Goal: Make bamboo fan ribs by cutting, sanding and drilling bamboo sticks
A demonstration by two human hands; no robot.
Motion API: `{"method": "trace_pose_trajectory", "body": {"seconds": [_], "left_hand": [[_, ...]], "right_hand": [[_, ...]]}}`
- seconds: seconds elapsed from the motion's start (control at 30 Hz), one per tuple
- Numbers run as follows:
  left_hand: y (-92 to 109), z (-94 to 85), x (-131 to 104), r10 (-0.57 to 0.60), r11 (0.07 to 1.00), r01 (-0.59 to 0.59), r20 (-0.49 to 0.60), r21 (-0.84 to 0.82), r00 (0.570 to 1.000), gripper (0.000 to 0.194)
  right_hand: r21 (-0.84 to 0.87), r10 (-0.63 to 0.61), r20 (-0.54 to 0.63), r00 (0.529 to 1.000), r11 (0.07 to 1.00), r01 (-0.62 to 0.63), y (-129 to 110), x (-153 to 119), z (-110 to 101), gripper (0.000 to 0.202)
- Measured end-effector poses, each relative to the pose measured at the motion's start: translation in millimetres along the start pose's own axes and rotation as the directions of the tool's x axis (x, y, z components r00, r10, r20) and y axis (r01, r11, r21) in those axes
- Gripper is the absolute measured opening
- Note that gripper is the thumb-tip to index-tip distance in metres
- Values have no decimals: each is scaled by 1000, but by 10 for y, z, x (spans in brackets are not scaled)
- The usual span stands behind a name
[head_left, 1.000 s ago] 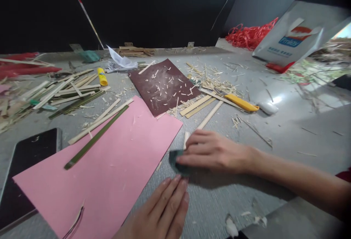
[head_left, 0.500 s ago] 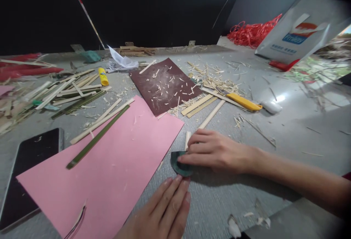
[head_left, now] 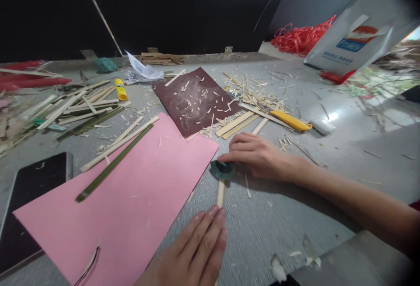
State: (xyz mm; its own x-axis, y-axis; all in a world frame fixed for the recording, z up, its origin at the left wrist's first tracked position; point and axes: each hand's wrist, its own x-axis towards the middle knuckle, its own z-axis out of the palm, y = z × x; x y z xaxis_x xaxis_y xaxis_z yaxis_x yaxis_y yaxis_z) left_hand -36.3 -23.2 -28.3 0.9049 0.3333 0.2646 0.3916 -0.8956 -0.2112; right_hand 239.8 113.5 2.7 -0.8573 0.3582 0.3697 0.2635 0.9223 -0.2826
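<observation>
A pale wooden strip (head_left: 221, 193) lies on the grey surface, running away from me. My left hand (head_left: 198, 248) rests flat on its near end, fingers stretched side by side. Farther along, my right hand (head_left: 254, 154) pinches a dark green curved piece (head_left: 223, 170) that lies across the strip and covers part of it. Left of my hands is a pink sheet (head_left: 141, 189) with a green strip (head_left: 114, 162) on it.
Beyond lie a dark brown sheet (head_left: 197, 102) with shavings and a yellow cutter (head_left: 290, 121). At left are a phone (head_left: 36, 203), a glue stick (head_left: 120, 90) and a pile of strips (head_left: 78, 104). A white bag (head_left: 354, 36) stands at back right.
My right hand has moved away from me along the strip with the green piece, baring the strip near my left fingertips. My left hand has stayed almost in place.
</observation>
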Motion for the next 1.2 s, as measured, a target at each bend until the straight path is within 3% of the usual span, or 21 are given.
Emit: {"method": "trace_pose_trajectory", "body": {"seconds": [0.07, 0.27, 0.4, 0.5, 0.7, 0.77, 0.93, 1.03, 1.2], "left_hand": [[4, 2, -5, 2, 1000, -2, 2, 5, 1000, 38], [6, -14, -19, 11, 1000, -11, -10, 12, 1000, 37], [-10, -26, 1, 17, 1000, -17, -4, 17, 1000, 39], [-19, -12, -2, 19, 1000, -19, -14, 23, 1000, 36], [38, 45, -63, -14, 1000, 14, 7, 10, 1000, 40], [56, 53, -72, -20, 1000, 20, 4, 2, 1000, 44], [32, 19, -29, 6, 1000, -6, -1, 12, 1000, 38], [11, 7, -10, 8, 1000, -8, -16, 16, 1000, 36], [14, 16, -31, -3, 1000, 3, -20, 2, 1000, 38]], "right_hand": [[-39, 7, -24, 1000, 999, -8, 1, 3, -7, 37], [41, -68, 125, 990, 997, 63, -228, 22, 28, 31], [-76, 14, 36, 999, 997, -11, 1, -19, -12, 37], [-158, 34, 57, 998, 987, -24, 88, -27, -40, 37], [-125, -122, 127, 984, 983, 137, -344, 57, 10, 26], [-110, -158, 141, 977, 978, 175, -392, 65, 29, 25], [-121, -16, 11, 1000, 992, 17, -26, 3, 9, 32], [-177, 12, 20, 1000, 984, -8, 95, -18, -21, 35], [-158, -89, 83, 993, 982, 102, -228, 38, -13, 29]]}}
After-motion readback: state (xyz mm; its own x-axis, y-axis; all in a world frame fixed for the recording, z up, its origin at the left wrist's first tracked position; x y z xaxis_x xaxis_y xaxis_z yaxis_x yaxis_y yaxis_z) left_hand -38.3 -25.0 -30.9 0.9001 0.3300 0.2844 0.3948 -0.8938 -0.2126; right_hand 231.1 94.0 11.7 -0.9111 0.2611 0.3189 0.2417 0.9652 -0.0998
